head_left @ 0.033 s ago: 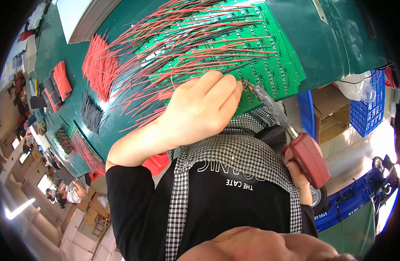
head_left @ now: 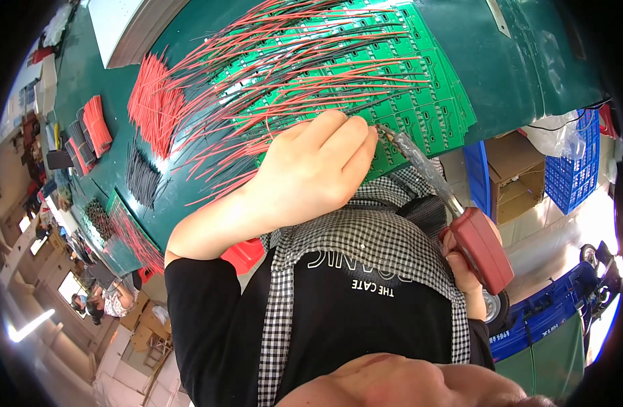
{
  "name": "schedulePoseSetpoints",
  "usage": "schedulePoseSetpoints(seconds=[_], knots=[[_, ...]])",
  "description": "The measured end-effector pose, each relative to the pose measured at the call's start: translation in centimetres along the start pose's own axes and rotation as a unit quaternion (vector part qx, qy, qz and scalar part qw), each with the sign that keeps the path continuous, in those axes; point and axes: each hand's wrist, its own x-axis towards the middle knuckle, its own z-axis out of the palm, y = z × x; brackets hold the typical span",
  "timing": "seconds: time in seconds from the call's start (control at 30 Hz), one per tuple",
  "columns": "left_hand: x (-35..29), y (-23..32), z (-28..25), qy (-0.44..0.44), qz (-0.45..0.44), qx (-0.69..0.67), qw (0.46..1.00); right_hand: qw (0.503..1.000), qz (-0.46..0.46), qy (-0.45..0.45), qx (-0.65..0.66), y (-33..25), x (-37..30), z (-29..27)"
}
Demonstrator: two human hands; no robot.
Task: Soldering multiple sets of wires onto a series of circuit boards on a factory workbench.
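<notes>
My left hand (head_left: 318, 163) rests at the near edge of the green circuit boards (head_left: 426, 125), its fingers curled closed. Whatever lies between its fingertips is hidden beneath the hand. On the right, my right hand (head_left: 463, 271) grips the red handle of a soldering iron (head_left: 484, 249), whose fingers are partly hidden behind that handle. The iron's grey shaft slants up to the left, and its tip is close beside my left fingers, over the boards. Many red and black wires (head_left: 311, 62) lie in rows across the boards, their loose ends fanning leftward.
Left of the boards lie a pile of red wires (head_left: 155, 102) and a pile of black wires (head_left: 143, 178) on the green table (head_left: 515, 81). Farther left are tied wire bundles (head_left: 95, 125). A cardboard box (head_left: 521, 169) and a blue crate (head_left: 574, 166) stand at the right.
</notes>
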Motion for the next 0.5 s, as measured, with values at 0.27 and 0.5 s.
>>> schedulePoseSetpoints(seconds=[0.27,0.5], knots=[[0.1,0.2,-0.1,-0.009,-0.007,-0.001,1.0,0.995,0.076,0.015,0.056,-1.2,0.3,0.2],[0.6,0.5,0.5,0.047,-0.033,-0.042,0.997,0.971,0.125,0.058,0.195,-3.0,1.4,0.7]])
